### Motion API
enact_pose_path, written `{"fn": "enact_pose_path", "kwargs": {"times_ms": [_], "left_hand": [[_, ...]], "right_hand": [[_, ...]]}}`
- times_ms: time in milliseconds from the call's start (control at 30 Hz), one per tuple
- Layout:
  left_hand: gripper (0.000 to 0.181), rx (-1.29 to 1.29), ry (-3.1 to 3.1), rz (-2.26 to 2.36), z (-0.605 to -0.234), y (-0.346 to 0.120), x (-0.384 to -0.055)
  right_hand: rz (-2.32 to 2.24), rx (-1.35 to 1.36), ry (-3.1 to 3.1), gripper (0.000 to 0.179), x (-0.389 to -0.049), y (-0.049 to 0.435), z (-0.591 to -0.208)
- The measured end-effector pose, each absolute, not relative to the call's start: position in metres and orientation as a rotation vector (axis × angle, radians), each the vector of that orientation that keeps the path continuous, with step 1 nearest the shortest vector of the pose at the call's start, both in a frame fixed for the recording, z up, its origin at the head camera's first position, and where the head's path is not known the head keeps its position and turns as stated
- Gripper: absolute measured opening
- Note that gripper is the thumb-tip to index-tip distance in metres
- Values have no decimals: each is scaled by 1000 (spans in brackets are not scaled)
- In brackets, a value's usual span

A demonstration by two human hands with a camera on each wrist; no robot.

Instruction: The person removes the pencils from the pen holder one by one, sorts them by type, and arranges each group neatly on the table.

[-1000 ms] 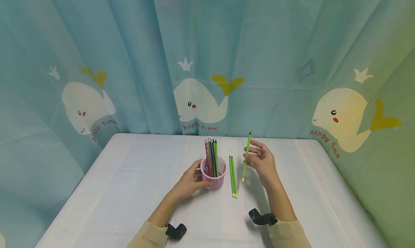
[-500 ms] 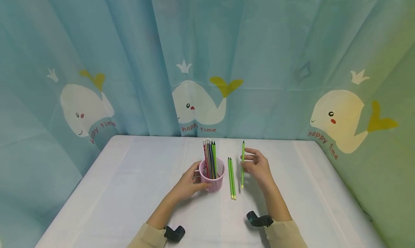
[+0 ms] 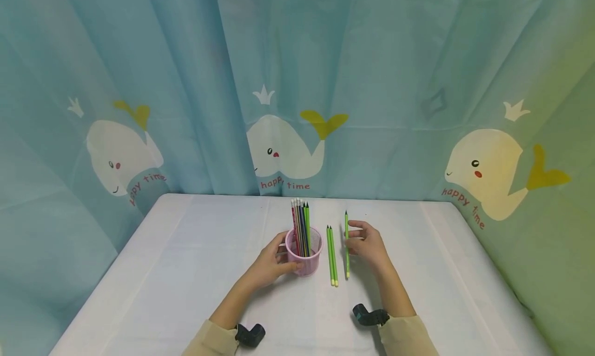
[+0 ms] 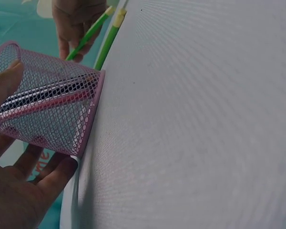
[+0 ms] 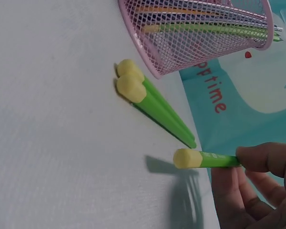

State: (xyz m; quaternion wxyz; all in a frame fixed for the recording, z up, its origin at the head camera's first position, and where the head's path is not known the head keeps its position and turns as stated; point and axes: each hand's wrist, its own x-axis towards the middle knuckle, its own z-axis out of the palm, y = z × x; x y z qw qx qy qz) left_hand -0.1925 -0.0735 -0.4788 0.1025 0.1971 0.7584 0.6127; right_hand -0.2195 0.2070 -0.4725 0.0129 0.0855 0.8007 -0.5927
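Observation:
My left hand (image 3: 267,265) grips a pink mesh pencil cup (image 3: 307,265) from its left side, thumb in front and fingers behind. Several pencils (image 3: 301,232), red, dark and green, stand upright in the cup. Between thumb and fingers my right hand (image 3: 368,245) pinches a green pencil (image 3: 346,263), black tip pointing away and pale yellow end toward me. In the right wrist view that pencil (image 5: 219,161) hangs just over the table, its shadow below. Two more green pencils (image 3: 332,258) lie side by side on the table between the cup and my right hand.
A white cloth covers the table (image 3: 186,294). Behind it hangs a blue-green curtain (image 3: 390,113) printed with whales. Black wrist devices (image 3: 369,314) are strapped over the beige sleeves (image 3: 409,338).
My right hand has come toward me and slightly left, lowering the green pencil near the two lying ones. It now points straighter away. My left hand stays on the cup.

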Motion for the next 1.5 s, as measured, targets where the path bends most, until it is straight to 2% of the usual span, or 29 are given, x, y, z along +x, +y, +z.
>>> {"fn": "enact_pose_path", "kwargs": {"times_ms": [567, 933, 1500], "left_hand": [[80, 589, 2247, 1802, -478, -74, -193], [79, 592, 2243, 1806, -478, -74, -193], [80, 607, 2249, 1804, -478, -74, -192]], "right_hand": [[-1670, 280, 2546, 59, -217, 204, -475], [-1689, 195, 2513, 54, -215, 205, -473], [-1827, -335, 2515, 40, -204, 185, -440]]}}
